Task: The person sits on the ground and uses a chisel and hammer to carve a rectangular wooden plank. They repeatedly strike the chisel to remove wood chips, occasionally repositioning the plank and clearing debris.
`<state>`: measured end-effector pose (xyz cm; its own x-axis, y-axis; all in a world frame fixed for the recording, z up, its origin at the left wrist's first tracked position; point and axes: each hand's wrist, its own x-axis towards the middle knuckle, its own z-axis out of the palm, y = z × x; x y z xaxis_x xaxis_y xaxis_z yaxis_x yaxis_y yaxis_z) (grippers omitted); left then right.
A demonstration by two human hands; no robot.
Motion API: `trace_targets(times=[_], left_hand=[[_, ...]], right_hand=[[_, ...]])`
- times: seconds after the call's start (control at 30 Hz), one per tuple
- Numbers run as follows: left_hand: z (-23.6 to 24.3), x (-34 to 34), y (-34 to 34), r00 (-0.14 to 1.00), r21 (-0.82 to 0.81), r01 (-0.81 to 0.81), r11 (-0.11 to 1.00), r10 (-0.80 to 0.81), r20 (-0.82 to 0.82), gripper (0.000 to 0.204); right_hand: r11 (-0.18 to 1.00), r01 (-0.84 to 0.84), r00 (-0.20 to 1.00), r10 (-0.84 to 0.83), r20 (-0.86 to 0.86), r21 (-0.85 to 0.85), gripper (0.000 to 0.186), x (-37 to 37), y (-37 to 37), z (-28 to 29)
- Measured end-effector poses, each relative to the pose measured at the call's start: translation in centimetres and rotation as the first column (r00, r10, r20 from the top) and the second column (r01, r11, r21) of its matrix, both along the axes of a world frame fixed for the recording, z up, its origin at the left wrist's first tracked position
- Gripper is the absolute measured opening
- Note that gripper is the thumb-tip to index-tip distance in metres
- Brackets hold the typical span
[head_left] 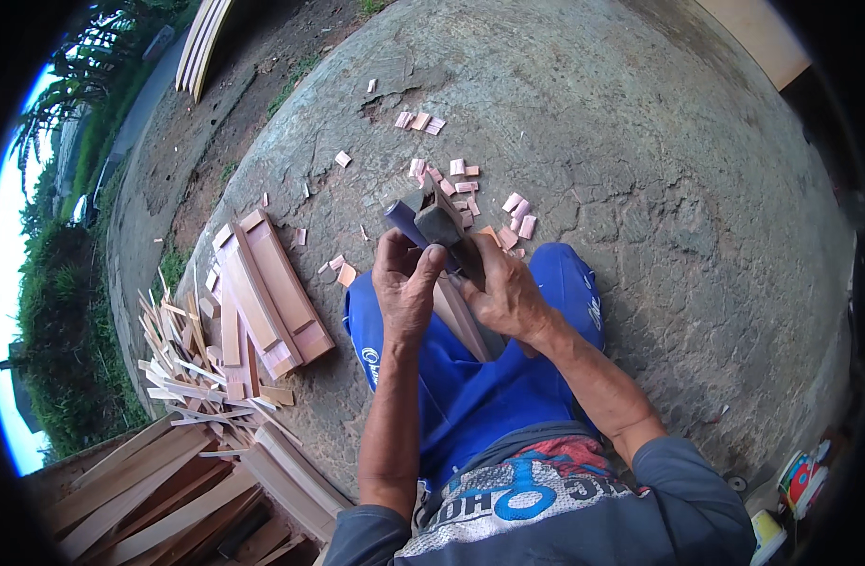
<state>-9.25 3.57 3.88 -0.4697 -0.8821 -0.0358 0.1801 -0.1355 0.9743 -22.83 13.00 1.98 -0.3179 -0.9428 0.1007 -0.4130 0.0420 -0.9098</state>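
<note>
My left hand (409, 288) is closed around a tool with a rounded dark-blue handle (403, 219), its thumb pressed up against the side. Close beside it, my right hand (508, 291) grips a dark tool with a blocky head (439, 226), which looks like a hammer. The two tools meet between my hands, and their lower parts are hidden by my fingers. Below them a wooden board (458, 316) lies between my blue-trousered legs. Small pinkish wood offcuts (465, 187) are scattered on the concrete just beyond my hands.
At left, grooved wooden pieces (286, 288) lie on the concrete next to a heap of thin wood strips (182, 354). Longer boards (159, 491) are piled at the lower left. Curved pale slats (203, 42) lie at the top left, and colourful items (802, 481) sit at the lower right.
</note>
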Motion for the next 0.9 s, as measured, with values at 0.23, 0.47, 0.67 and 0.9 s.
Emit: trace_targets(times=[0.23,0.47,0.67,0.9], left_hand=[[0.3,0.8,-3.1,0.986,-0.034,0.132,0.991,-0.135,-0.103,0.037],[-1.9,-0.9,-6.1,0.997,-0.137,0.03,0.99,-0.039,-0.064,0.014],[-2.3,-1.1,-6.7,0.991,-0.277,0.081,0.957,-0.048,0.124,0.024],[-4.8,-0.8,-6.3,0.99,-0.32,0.034,0.947,0.012,0.142,0.028]], right_hand=[[0.997,0.073,0.993,-0.075,0.095,0.017,0.044,1.1,-0.2,1.6],[0.988,0.082,0.933,-0.123,0.339,0.134,0.048,0.4,4.9,1.0],[0.981,0.02,0.88,-0.108,0.463,0.192,0.06,1.9,9.7,1.2],[0.976,-0.094,0.814,-0.039,0.579,0.197,0.072,2.2,10.8,2.2]])
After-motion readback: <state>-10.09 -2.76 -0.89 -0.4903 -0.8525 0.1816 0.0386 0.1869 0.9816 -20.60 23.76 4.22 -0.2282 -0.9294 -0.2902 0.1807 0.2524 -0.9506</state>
